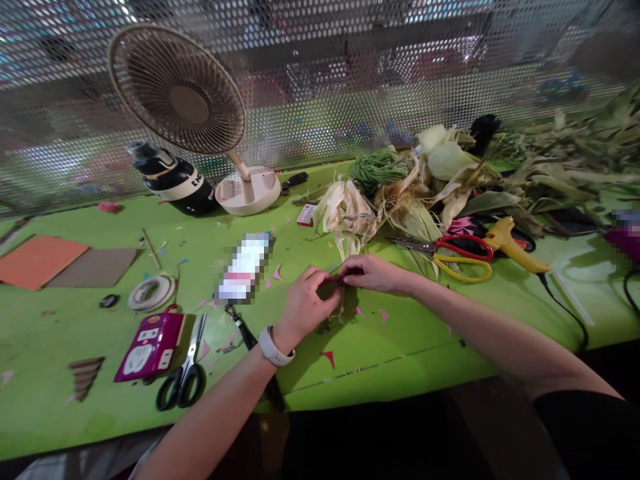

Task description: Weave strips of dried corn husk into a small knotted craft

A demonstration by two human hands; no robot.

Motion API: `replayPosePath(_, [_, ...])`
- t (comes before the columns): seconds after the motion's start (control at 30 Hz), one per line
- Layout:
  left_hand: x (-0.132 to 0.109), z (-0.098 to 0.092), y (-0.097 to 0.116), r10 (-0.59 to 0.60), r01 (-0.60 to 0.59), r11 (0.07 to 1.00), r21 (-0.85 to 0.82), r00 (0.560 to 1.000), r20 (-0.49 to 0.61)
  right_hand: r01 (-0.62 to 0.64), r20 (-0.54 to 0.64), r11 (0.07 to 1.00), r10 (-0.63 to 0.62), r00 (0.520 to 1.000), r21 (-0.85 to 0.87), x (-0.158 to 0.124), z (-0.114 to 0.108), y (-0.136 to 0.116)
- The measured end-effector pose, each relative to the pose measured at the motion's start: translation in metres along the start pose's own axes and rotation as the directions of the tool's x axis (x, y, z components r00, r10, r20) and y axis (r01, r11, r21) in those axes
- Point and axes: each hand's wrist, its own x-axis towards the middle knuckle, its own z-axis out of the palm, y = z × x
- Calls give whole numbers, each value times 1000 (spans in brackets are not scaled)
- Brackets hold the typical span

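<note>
My left hand (307, 301) and my right hand (374, 273) meet over the green table (410, 333), near its front edge. Both are closed in a pinch on a small dark green piece of husk or leaf (334, 287) held between them. My left wrist wears a white watch (274, 347). Pale corn husks (347, 213) lie just beyond my fingers. Small pink paper scraps (329, 357) are scattered on the table around my hands.
A fan (185, 100) and a black bottle (173, 179) stand at the back left. Red-and-yellow scissors (460, 257), a yellow glue gun (510, 243) and a heap of leaves (550, 160) lie right. Black scissors (183, 380), tape roll (151, 292), magenta box (150, 345), card sheets (40, 260) lie left.
</note>
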Motion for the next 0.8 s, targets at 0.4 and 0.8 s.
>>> replayPosePath(0.4, [2,2,3,-59,60,996,-65,998,24,-23,11,1000,23,1000,13,-1,-2,-5])
replayPosePath(0.8, [8,-1,-2,-129,173,963,-205,969,212,60,21,998,-60,998,-2,0,-1,2])
